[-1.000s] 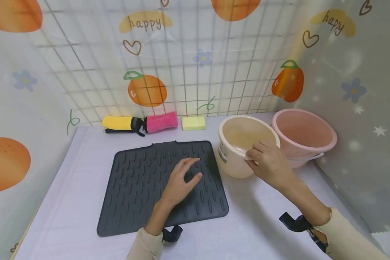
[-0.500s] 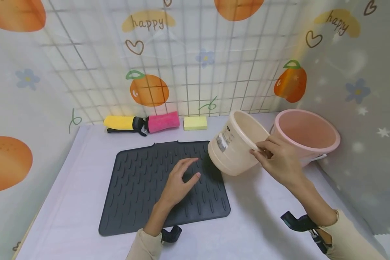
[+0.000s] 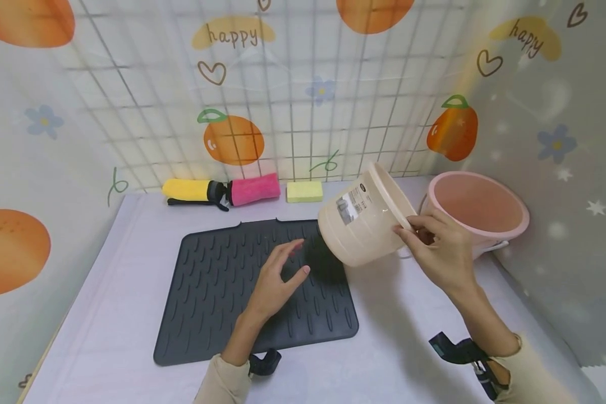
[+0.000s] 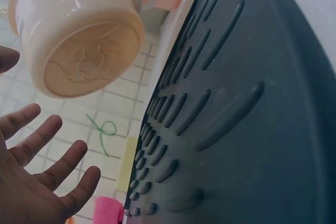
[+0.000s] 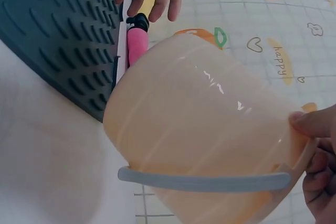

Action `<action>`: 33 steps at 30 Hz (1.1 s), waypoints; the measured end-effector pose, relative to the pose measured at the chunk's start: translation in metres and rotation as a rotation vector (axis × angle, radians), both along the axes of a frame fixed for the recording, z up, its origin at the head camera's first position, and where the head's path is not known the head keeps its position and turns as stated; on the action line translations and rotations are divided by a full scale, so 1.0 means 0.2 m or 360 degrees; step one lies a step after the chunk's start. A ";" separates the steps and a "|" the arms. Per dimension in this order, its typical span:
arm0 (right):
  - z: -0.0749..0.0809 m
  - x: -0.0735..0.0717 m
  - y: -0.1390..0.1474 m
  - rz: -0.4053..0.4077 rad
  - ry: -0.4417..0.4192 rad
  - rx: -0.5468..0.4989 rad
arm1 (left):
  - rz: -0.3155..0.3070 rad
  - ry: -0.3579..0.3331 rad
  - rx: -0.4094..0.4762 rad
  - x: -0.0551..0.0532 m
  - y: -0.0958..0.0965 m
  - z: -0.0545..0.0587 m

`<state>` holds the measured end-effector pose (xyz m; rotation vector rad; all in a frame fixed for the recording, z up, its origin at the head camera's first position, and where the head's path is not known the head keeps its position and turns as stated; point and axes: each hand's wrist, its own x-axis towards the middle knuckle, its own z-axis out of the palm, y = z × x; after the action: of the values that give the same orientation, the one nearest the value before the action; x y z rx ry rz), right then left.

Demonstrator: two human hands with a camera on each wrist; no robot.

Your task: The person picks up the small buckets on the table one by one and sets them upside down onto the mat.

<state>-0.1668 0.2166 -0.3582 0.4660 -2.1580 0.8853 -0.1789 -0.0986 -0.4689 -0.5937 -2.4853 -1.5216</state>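
Observation:
A cream plastic bucket (image 3: pixel 361 221) hangs tilted above the right edge of the black ribbed mat (image 3: pixel 222 286), its base turned left and its mouth right. My right hand (image 3: pixel 439 247) pinches its rim between thumb and fingers. The right wrist view shows the grey handle (image 5: pixel 210 181) lying along the bucket's side. My left hand (image 3: pixel 275 278) hovers over the mat, fingers spread and holding nothing, left of the bucket. In the left wrist view the bucket's base (image 4: pixel 89 61) faces that hand, apart from its fingertips (image 4: pixel 79 148).
A pink bucket (image 3: pixel 477 205) stands at the back right. Along the back lie a yellow sponge (image 3: pixel 304 192), a pink cloth-covered roll (image 3: pixel 255 189) and a yellow one (image 3: pixel 187 191) with black fittings. Printed curtains and a wire grid close off the back.
My right hand has lifted the cream bucket off the table and tipped it, its base swinging left over the mat. The left hand has hardly moved.

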 end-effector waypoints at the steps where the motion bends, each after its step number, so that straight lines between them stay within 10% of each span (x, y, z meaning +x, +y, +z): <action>1: 0.00 0.00 0.00 0.0005 0.0001 -0.0036 | 0.0001 0.0000 0.0009 0.00 0.00 0.00; 33: -0.07 -0.01 -0.10 0.0038 -0.0427 -0.1176 | -0.0049 -0.0010 0.0251 -0.03 -0.02 0.10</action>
<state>-0.1697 0.1972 -0.3713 -0.0039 -1.8623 1.7304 -0.1840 -0.1036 -0.4482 -0.6042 -2.3422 -1.7129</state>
